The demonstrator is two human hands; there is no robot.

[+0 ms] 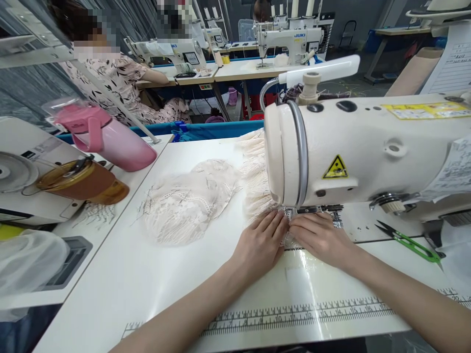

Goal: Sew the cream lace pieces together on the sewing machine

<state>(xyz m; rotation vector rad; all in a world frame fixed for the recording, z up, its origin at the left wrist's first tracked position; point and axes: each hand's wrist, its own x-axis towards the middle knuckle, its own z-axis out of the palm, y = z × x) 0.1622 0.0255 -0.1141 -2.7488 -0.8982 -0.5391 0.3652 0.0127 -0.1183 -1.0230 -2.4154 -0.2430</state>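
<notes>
The lace piece (290, 226) lies flat under the sewing machine (353, 152) head, where I press it down with my left hand (262, 241) and right hand (319, 236), fingers extended and flat on it, with green snips (408, 241) well to the right.

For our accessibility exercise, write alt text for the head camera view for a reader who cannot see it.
Two bare hands, left hand and right hand, press a lace piece flat under the head of a white sewing machine. A pile of cream lace lies left on the white table; green thread snips lie right, and a pink bottle stands further left.
</notes>
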